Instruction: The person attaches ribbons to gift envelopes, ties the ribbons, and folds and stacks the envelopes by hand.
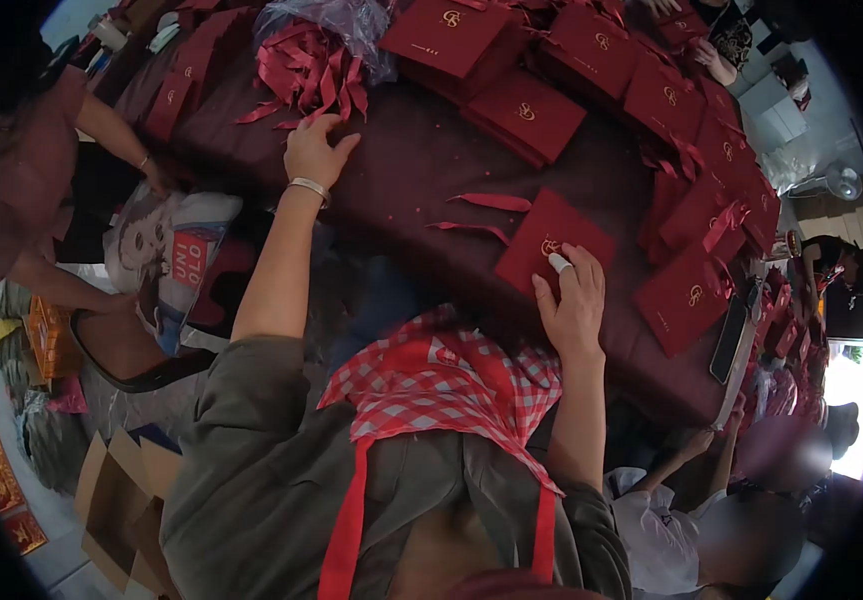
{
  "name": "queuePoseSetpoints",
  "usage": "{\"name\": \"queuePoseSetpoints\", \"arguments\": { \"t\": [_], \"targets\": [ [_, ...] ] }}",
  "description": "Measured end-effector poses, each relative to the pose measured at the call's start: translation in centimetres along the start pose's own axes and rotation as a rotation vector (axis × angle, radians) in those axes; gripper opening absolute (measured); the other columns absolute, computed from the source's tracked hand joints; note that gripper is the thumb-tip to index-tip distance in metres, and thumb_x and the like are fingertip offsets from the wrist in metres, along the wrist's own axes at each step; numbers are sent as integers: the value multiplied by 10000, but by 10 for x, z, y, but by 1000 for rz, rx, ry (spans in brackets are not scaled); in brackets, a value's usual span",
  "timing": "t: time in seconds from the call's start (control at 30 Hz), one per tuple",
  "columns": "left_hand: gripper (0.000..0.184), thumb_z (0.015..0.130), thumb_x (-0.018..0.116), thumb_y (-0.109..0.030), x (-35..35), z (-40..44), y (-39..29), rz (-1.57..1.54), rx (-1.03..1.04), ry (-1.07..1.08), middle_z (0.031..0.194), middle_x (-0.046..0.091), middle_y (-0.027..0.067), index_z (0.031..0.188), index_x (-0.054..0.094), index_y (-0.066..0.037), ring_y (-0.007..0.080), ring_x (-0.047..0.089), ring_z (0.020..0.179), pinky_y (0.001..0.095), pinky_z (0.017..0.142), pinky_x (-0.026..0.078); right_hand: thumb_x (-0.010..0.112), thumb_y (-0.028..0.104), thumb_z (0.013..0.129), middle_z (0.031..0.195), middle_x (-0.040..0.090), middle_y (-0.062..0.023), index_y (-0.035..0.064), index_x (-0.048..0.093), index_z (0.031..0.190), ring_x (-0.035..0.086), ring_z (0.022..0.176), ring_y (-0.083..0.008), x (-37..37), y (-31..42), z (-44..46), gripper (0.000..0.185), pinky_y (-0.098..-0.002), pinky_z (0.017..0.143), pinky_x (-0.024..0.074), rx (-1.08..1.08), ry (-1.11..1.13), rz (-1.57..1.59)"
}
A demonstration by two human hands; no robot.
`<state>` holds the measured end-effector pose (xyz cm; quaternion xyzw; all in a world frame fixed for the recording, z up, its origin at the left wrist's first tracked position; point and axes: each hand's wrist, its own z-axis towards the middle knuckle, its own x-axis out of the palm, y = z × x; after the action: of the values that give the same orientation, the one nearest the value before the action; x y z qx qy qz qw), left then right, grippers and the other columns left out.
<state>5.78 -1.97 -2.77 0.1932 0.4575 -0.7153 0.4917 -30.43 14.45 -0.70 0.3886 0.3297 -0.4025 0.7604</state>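
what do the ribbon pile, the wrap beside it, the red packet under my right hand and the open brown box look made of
Ribbon pile: probably satin-like fabric; limp strips with a soft sheen.
Wrap: likely thin plastic film; see-through, crinkled, shiny.
Red packet: perhaps stiff paper or card, fairly matte; flat face, straight edges, gold logo.
Open brown box: looks like cardboard, dull; stiff folded flaps.

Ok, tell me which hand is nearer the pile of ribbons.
Left. The left hand is at the near edge of the ribbons; the right hand is on a red bag, farther away.
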Motion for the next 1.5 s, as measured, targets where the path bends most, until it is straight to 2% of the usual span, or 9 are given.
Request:
{"name": "queuePoseSetpoints", "arguments": {
  "t": [0.13, 0.57, 0.83, 0.9, 1.13, 1.27, 1.33, 1.37, 1.5],
  "targets": [
    [194, 755, 664, -285, 5, 5, 0, 121, -117, 99, 917, 622, 81, 898, 646, -154, 306, 592, 836, 425, 719, 482, 663, 159, 746, 1127, 523, -138, -16, 579, 990, 465, 1086, -349, 0, -2, 1, 312, -452, 923, 377, -20, -1, -23],
    [140, 831, 563, -221, -6, -2, -16, 280, -125, 196, 945, 607, 125, 896, 617, -110, 324, 598, 860, 423, 739, 484, 652, 175, 760, 1121, 530, -130, 3, 589, 967, 472, 1094, -344, 2, -4, -1, 277, -459, 931, 376, -26, -13, -39],
    [96, 777, 593, -132, -42, -100, -130, -533, 491, 591, 822, 573, 120, 827, 579, -52, 308, 573, 806, 383, 709, 464, 653, 107, 748, 1135, 533, -126, 0, 604, 979, 473, 1100, -332, -12, 43, 17, 258, -441, 930, 387, -187, -28, 114],
    [94, 768, 594, -55, -49, -110, -148, -689, 491, 713, 834, 563, 134, 852, 562, -27, 310, 564, 789, 369, 689, 457, 648, 95, 750, 1078, 565, -119, 0, 613, 960, 511, 1046, -314, -18, 53, 21, 233, -437, 914, 398, -271, -26, 179],
    [112, 793, 600, -109, -65, -103, -167, -749, 456, 917, 832, 581, 123, 861, 578, -24, 290, 582, 788, 352, 703, 461, 665, 66, 717, 812, 562, -114, 12, 583, 838, 550, 796, -295, -41, 59, 12, 156, -432, 817, 435, -271, 49, 218],
    [115, 808, 604, -100, -65, -99, -176, -877, 415, 1012, 817, 583, 102, 887, 589, -17, 229, 591, 751, 316, 667, 462, 660, 11, 694, 799, 557, -134, 5, 562, 823, 549, 762, -317, -61, 54, 9, 162, -406, 705, 457, -235, 1, 221],
    [89, 855, 581, -56, -58, -94, -178, -962, 336, 949, 816, 557, 21, 932, 592, -12, 87, 540, 713, 232, 620, 439, 647, -21, 704, 766, 550, -151, -5, 557, 833, 546, 711, -338, -88, 43, 11, 158, -409, 619, 448, -195, -141, 122],
    [125, 857, 581, -56, -49, -92, -176, -1007, 217, 931, 849, 586, 12, 971, 596, -7, 72, 544, 735, 221, 639, 448, 641, -20, 719, 762, 552, -154, -8, 560, 842, 546, 703, -334, -104, 40, 12, 148, -401, 614, 444, -173, -237, 34],
    [133, 834, 597, -76, -17, -75, -180, -909, 159, 718, 862, 624, 94, 940, 611, 4, 150, 611, 753, 265, 669, 488, 617, -22, 758, 773, 566, -154, -16, 572, 882, 547, 687, -311, -127, 31, 18, 132, -380, 607, 439, -119, -451, -64]
  ]
}}
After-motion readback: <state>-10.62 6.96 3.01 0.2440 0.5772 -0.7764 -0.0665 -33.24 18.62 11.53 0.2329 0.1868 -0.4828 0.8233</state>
